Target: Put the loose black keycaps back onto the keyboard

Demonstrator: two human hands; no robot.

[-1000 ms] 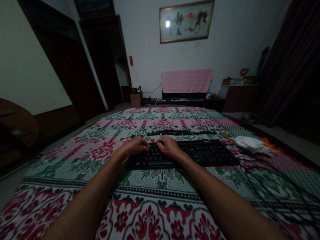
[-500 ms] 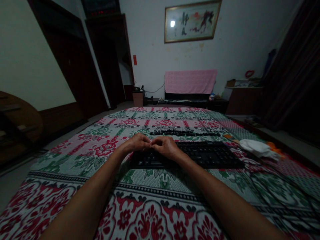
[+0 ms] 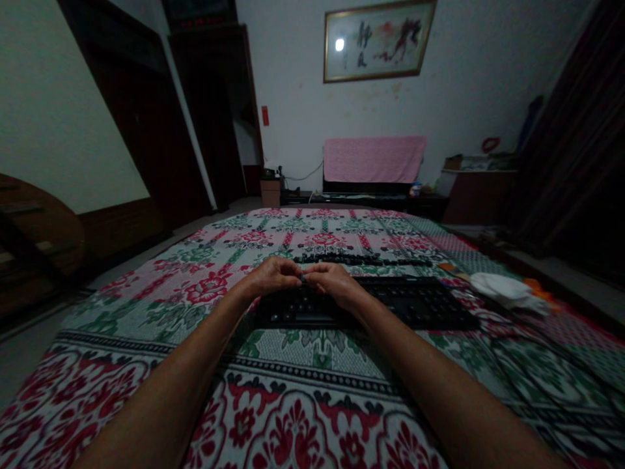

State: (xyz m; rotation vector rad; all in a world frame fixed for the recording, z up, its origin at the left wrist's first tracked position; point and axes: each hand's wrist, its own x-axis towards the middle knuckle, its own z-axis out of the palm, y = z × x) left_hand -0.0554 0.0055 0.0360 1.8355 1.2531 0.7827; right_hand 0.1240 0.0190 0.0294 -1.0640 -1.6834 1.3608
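A black keyboard [image 3: 420,305] lies on the patterned cloth in front of me, partly covered by my hands. Behind it runs a row of small loose black keycaps [image 3: 361,260]. Above the left part of the keyboard, my left hand [image 3: 276,275] is closed in a pinch. Facing it, my right hand [image 3: 332,281] is closed too, its fingertips meeting those of the left. Between the fingertips shows a small dark keycap [image 3: 303,279], mostly hidden by the fingers.
Patterned cloth [image 3: 293,391] covers the table. To the right of the keyboard lie a white cloth [image 3: 502,290], an orange item [image 3: 544,296] and a looping black cable [image 3: 547,365]. A pink towel [image 3: 375,159] hangs at the far wall.
Both hands have shifted slightly right and up, still fingertip to fingertip. The small dark keycap between them shows more clearly now. The keyboard stays in place.
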